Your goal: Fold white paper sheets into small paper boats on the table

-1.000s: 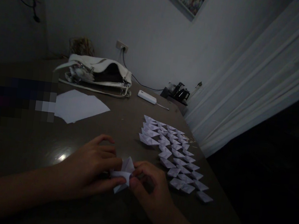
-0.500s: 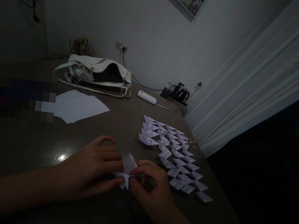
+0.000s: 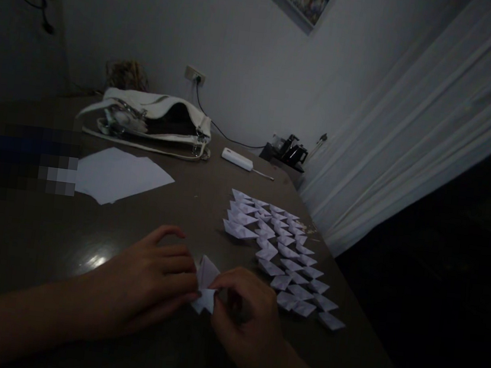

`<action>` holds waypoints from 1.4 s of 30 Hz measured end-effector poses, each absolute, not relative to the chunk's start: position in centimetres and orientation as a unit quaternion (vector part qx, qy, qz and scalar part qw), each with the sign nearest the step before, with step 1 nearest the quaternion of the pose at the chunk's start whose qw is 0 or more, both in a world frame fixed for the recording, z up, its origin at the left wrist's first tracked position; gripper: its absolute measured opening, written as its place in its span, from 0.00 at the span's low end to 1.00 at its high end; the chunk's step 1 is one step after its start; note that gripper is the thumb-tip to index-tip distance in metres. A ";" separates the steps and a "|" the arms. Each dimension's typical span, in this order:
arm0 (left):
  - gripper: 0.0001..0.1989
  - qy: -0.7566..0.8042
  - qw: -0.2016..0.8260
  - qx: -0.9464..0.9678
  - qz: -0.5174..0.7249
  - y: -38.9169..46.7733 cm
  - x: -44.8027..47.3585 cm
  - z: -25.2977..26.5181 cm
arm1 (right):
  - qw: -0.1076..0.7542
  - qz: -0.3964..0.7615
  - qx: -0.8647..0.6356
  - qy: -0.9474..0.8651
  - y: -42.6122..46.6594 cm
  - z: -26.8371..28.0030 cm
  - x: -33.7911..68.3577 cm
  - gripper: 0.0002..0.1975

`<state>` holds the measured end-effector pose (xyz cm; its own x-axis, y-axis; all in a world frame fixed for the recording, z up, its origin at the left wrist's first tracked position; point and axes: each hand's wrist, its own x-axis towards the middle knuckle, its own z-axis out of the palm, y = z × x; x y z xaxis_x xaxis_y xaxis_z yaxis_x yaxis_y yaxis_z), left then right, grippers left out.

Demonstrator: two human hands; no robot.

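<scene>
A small piece of folded white paper [image 3: 209, 274] is held between my two hands, low over the front of the dark table. My left hand [image 3: 151, 280] grips its left side between thumb and fingers, the index finger raised and bent. On the right side, my right hand [image 3: 251, 319] pinches the paper between thumb and index finger. One flap points up and away from me; a lower part hangs toward me. Rows of folded white paper boats [image 3: 282, 251] lie on the table to the right of my hands.
White paper sheets [image 3: 125, 175] lie at the left, below an open white handbag [image 3: 154, 122]. A white power bank [image 3: 237, 159] with a short cable rests near the wall. The table's right edge runs beside the boats, and a white curtain [image 3: 398, 107] hangs beyond it.
The folded paper's lower part shows wider between my fingertips, and its flap leans more to the left. My hands stay on it. The view has shifted slightly.
</scene>
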<state>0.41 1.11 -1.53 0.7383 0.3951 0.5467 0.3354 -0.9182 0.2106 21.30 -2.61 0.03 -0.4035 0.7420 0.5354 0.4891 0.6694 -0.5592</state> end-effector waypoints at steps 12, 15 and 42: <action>0.08 0.214 0.088 0.924 0.304 1.3 0.2 -1.8 | 0.395 0.179 -0.360 -0.826 -2.5 0.1 21.6 0.07; 0.08 0.214 0.085 0.922 0.312 1.4 0.2 -1.9 | 0.397 0.190 -0.364 -0.821 -2.5 0.0 21.6 0.07; 0.09 0.207 0.085 0.917 0.330 1.3 0.3 -1.8 | 0.408 0.217 -0.373 -0.805 -2.4 -0.2 21.7 0.11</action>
<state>0.25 1.31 -1.85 0.6967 0.4360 0.5697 0.3239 -0.8997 0.2925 21.68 -2.36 -0.22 -0.3896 0.7769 0.4946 0.4224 0.6280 -0.6536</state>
